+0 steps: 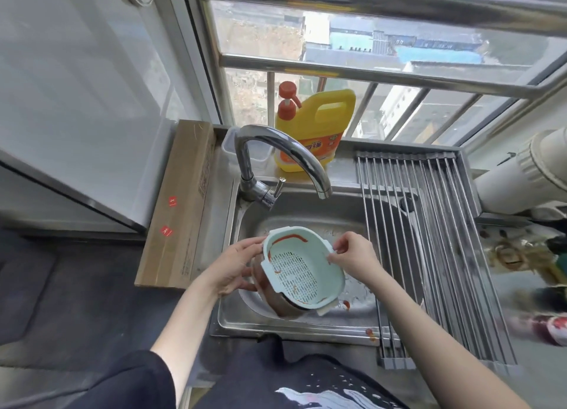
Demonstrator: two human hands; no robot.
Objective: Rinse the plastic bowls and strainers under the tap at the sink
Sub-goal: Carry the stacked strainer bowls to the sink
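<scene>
Pale-green plastic strainer [302,269], smeared red, sits nested in a brown bowl [277,301], tilted over the steel sink [306,326], below and in front of the tap [276,160]. My left hand [236,267] cups the set's left side, fingers curled round. My right hand [352,255] pinches the strainer's rim tab. Yellow detergent jug [316,129] behind.
</scene>
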